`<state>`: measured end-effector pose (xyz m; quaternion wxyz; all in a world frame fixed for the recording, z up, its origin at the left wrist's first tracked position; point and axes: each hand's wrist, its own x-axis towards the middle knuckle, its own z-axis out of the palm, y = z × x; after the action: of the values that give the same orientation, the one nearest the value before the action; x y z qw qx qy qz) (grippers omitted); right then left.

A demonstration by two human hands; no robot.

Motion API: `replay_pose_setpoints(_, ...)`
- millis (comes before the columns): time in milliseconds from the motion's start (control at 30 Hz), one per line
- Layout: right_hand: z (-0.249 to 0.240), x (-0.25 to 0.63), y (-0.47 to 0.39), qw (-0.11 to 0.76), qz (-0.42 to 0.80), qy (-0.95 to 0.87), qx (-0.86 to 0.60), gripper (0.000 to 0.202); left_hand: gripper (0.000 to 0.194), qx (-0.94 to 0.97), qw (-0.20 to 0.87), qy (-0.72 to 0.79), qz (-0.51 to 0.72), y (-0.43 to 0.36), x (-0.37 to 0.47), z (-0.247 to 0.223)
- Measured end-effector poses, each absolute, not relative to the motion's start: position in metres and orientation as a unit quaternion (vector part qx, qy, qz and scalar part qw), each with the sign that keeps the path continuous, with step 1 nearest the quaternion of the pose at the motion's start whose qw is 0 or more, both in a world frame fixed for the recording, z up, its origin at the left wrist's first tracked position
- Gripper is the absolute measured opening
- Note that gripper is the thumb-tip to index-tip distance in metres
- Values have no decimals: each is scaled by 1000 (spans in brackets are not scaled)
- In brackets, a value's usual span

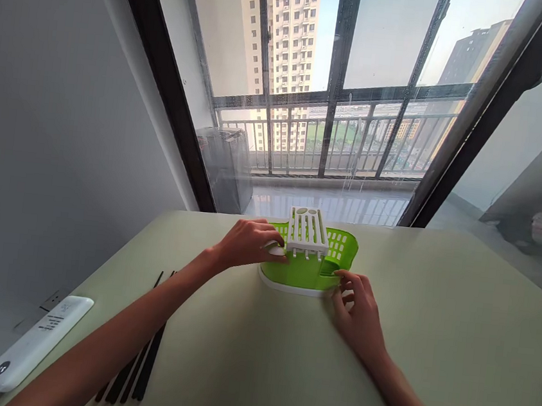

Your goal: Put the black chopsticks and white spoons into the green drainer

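A green utensil basket (293, 272) with perforated sides and a white base stands on the table ahead of me. Across its top sits a white slotted rack (308, 227) with small hooks along the front edge. My left hand (251, 243) is closed at the basket's left end, its fingers on a small white rounded piece (274, 249); whether that piece is part of the basket cannot be made out. At the right front corner, the fingertips of my right hand (356, 305) pinch the basket's rim.
Several dark chopsticks (151, 358) lie on the pale table (273, 365), partly under my left forearm. A long white case (38, 340) rests along the left edge by the wall. Behind the table are a glass door and a balcony.
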<state>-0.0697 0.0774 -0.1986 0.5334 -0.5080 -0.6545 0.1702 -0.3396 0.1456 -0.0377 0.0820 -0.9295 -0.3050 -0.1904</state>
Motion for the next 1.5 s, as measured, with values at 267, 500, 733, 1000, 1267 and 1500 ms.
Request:
replay_pose_setpoints(267,-200,-69,77,528,172,-655,-513,25,34,-926,165,-219,-260,152,-343,-53)
replay_pose_setpoints(500,-201,-69,78,526,181,-655,-512,27,25,-902,152,-218,-341,149,-351,-45)
replay_pose_setpoints(733,-200,-70,78,518,190,-656,-514,27,35,-775,137,-394,-475,160,-360,-35)
replay_pose_setpoints(1000,-200,-69,77,515,194,-662,-509,27,41,-731,157,-429,-506,186,-343,-26)
replay_pose_setpoints(1267,-200,-69,78,517,196,-663,-505,27,46,-608,-8,-480,-632,188,-339,6)
replay_pose_setpoints(1500,-198,-70,77,522,198,-660,-503,27,44,-456,-150,-441,-758,203,-378,16)
